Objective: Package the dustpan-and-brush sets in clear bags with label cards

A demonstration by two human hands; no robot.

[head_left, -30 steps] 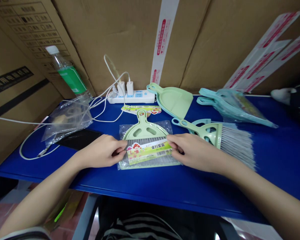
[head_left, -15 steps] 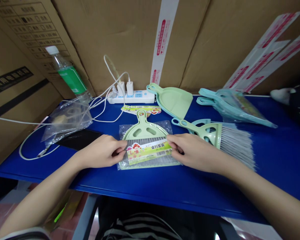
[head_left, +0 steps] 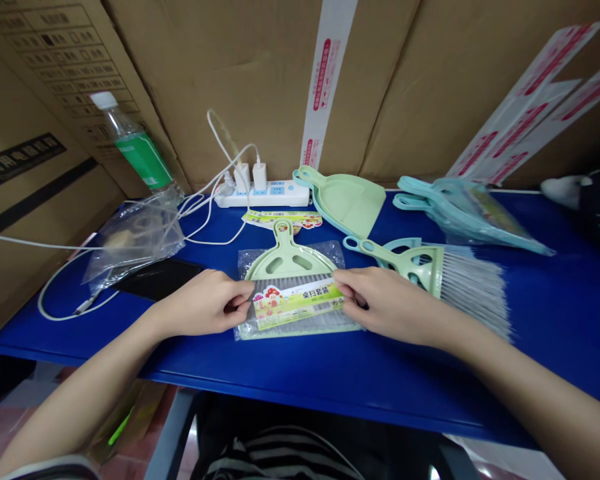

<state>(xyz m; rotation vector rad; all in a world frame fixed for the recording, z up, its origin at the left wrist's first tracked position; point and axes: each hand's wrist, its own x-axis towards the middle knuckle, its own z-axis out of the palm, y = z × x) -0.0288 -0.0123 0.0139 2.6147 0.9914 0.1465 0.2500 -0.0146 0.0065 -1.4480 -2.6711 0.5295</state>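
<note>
Near the table's front edge lies a pale green dustpan [head_left: 311,259] with a grey-bristled brush [head_left: 284,331] on it, in a clear plastic bag [head_left: 246,257]. Across the bristles runs a printed label card [head_left: 291,308] with red mushrooms; whether it is inside the bag or on top, I cannot tell. My left hand [head_left: 203,303] is closed in a pinch at the card's left end. At its right end my right hand [head_left: 383,303] pinches the card, thumb below the fingers. Both hands rest low over the bag, and their fingertips partly hide the card's ends.
Loose brushes [head_left: 473,287] lie to the right, below stacked dustpans [head_left: 350,200] and bagged blue dustpans [head_left: 473,213]. More label cards [head_left: 285,219] lie before a power strip [head_left: 280,193] with white cables. A black phone [head_left: 155,279], plastic bag [head_left: 135,233] and bottle [head_left: 143,157] occupy the left.
</note>
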